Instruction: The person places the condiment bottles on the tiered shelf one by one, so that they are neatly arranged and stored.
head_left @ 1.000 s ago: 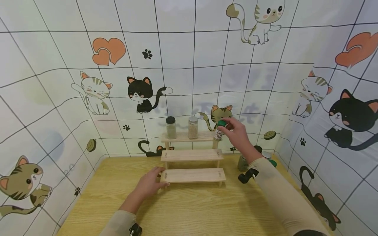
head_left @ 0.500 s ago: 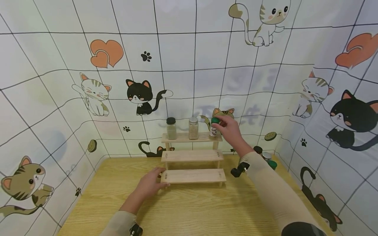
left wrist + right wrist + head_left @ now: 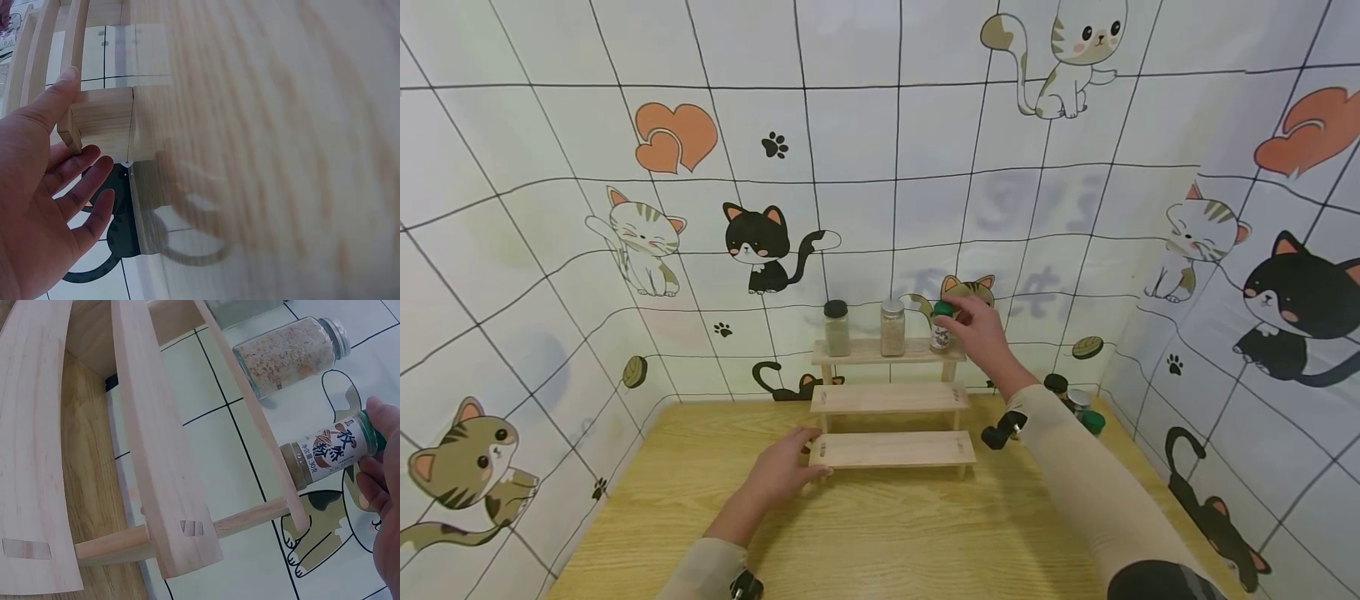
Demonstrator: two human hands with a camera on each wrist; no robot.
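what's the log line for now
right hand: pinches green-capped jar on top shelf | left hand: grips bottom shelf, left end

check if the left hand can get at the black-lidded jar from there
Probably yes: the left hand is at the left end of the wooden rack, the black-lidded jar stands on top at that end, and only the lower shelves lie between, with the right hand at the other end.

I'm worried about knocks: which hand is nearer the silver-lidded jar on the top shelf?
Right. The right hand pinches the green-capped bottle right of the silver-lidded jar; the left hand is lower, at the left end of the bottom shelf.
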